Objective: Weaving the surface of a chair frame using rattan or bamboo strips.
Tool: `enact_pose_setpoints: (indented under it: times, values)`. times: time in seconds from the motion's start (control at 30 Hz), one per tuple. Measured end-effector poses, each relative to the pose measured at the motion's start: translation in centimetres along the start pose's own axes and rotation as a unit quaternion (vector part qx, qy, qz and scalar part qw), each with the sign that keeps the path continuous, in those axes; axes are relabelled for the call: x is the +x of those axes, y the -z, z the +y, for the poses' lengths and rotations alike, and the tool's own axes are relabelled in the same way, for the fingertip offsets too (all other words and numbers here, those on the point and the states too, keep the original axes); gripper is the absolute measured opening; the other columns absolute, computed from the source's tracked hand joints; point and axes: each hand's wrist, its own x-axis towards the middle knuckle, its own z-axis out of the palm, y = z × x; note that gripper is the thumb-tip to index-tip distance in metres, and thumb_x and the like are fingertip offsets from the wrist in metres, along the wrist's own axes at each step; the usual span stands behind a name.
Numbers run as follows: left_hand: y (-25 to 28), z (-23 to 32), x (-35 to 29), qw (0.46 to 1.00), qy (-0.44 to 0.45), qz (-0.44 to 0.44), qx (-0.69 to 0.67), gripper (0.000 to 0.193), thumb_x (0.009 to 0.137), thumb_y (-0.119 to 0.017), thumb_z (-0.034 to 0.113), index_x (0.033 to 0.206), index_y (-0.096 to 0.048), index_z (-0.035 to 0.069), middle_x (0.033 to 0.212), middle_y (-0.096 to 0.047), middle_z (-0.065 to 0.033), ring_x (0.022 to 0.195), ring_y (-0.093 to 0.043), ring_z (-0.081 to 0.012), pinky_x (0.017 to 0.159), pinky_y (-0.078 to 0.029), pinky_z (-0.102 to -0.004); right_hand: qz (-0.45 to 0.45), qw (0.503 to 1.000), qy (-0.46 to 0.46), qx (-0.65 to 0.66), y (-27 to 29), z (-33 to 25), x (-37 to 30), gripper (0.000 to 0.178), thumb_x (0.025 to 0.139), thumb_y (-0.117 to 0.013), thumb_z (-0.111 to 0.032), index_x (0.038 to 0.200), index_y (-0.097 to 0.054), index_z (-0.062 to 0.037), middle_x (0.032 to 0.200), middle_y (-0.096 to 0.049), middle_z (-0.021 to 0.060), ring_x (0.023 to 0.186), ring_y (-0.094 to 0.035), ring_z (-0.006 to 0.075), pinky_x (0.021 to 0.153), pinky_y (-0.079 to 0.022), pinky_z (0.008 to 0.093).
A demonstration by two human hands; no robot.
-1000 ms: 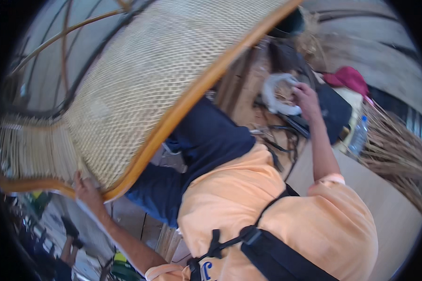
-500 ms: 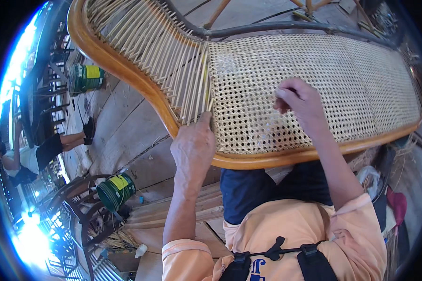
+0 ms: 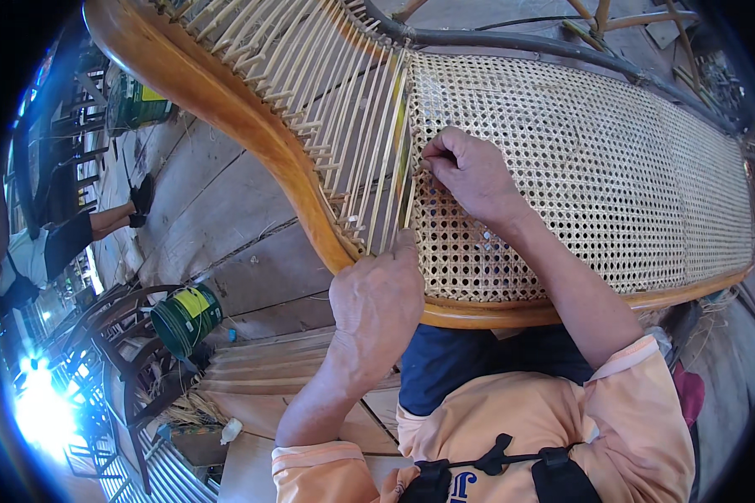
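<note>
A long curved piece of furniture with a glossy orange-brown wooden rail (image 3: 285,176) lies across my lap. Its right part carries a woven cane panel (image 3: 562,168) with an open hexagonal mesh. On the left, loose parallel cane strands (image 3: 344,109) span the frame. My left hand (image 3: 377,302) is bent over the near rail, its index fingertip at the panel's lower left corner; the other fingertips are hidden. At the panel's left edge, my right hand (image 3: 474,176) is closed in a pinch, thumb against finger; anything between them is too fine to make out.
Green buckets with yellow labels stand on the plank floor at left, one (image 3: 186,320) beside a dark curved chair (image 3: 134,352). Another person (image 3: 46,251) is at far left. Dark poles (image 3: 520,40) run along the panel's far side.
My right hand has moved left from over the middle of the panel to its left edge. My left hand stays at the near corner. The view has shifted slightly.
</note>
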Motion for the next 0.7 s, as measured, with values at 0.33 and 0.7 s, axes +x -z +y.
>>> enact_pose_setpoints:
  times: [0.33,0.7]
  values:
    - [-1.1,-0.5,-0.9,0.996,0.001,0.087,-0.032,0.036,0.074,-0.062,0.01,0.109,-0.06,0.001,0.061,-0.058,-0.0055,0.056,-0.06,-0.0228,0.052,-0.049,-0.0363,-0.071,0.982,0.142,-0.099,-0.3,-0.8,-0.1,0.007,0.085,-0.049,-0.007,0.09,-0.051,-0.003,0.083,-0.057,0.017,0.078,-0.059,0.0376,0.069,-0.048,0.0446]
    - [-2.6,-0.7,-1.7,0.986,0.013,0.15,-0.077,0.035,0.073,-0.064,0.01,0.107,-0.058,0.006,0.06,-0.052,-0.0025,0.056,-0.058,-0.0194,0.05,-0.047,-0.0335,-0.09,0.971,0.15,-0.161,-0.1,-1.0,0.7,0.008,0.082,-0.058,-0.001,0.09,-0.056,-0.0007,0.082,-0.063,0.0153,0.078,-0.065,0.0305,0.07,-0.052,0.0368]
